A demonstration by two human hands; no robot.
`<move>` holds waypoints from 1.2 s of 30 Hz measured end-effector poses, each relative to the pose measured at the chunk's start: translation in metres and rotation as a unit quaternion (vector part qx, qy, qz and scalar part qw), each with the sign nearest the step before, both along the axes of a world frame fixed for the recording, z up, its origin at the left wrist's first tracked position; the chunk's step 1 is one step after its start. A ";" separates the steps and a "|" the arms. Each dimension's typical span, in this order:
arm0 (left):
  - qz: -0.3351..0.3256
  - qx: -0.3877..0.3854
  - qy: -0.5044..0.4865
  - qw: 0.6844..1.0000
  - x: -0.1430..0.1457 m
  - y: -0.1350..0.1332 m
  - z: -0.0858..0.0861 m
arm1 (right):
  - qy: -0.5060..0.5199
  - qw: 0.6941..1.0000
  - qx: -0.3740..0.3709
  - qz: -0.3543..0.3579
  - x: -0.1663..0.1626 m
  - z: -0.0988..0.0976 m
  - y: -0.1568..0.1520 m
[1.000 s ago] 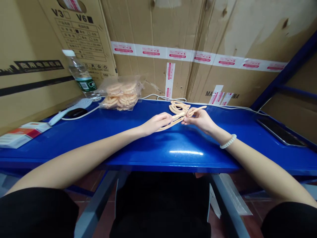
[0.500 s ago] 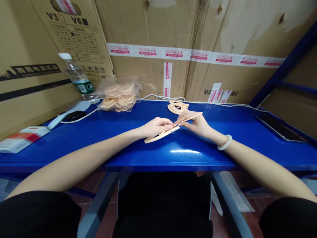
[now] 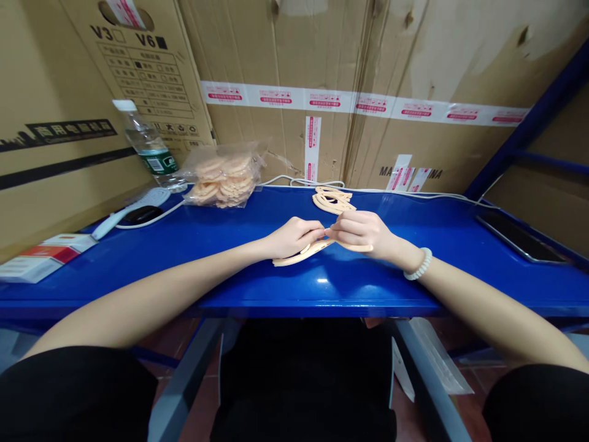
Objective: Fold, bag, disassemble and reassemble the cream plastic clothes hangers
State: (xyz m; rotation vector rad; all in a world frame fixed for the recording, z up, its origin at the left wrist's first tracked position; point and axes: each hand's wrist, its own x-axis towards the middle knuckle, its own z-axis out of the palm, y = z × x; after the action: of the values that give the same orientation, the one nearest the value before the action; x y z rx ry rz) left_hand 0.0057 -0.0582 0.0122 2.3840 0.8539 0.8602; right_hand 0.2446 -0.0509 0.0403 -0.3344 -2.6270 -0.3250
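Note:
My left hand point(image 3: 297, 237) is closed on a curved cream-coloured strip point(image 3: 301, 255) that slants down to the left, above the blue table. Fingers bent, my right hand point(image 3: 361, 233) grips a second cream strip point(image 3: 359, 247), which runs out beneath the palm. Both hands meet at the fingertips, where the inner ends of the two strips come together; the exact contact is hidden by the fingers. Just behind the hands lies a small pile of similar curved cream pieces point(image 3: 329, 199) on the table.
A clear bag of cream pieces point(image 3: 225, 181) stands at the back left, with a water bottle point(image 3: 154, 153) beside it. Left are a hairbrush point(image 3: 133, 205), a dark object point(image 3: 143, 214) and a small box point(image 3: 46, 255). A phone point(image 3: 519, 236) lies right. Cardboard point(image 3: 285, 49) walls the back.
My right hand has turned, bringing its strip from pointing up and right to lying lower under the palm. The left hand and its strip have barely moved.

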 end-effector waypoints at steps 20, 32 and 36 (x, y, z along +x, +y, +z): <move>0.072 -0.493 -0.417 0.760 -0.005 0.018 0.010 | 0.023 0.744 -0.477 -0.467 0.059 0.031 0.047; 0.039 -0.385 -0.417 0.822 0.005 0.003 0.000 | 0.046 0.969 -0.092 -0.225 0.033 0.028 0.023; 0.079 -0.339 -0.429 0.833 0.008 0.000 0.001 | -0.009 0.992 -0.054 -0.112 0.002 0.001 0.016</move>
State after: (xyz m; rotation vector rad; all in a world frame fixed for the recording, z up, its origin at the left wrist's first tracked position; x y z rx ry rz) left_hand 0.0134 -0.0585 0.0132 1.1268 0.7764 1.2682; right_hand 0.2462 -0.0349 0.0413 -0.6692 -2.6339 -0.2601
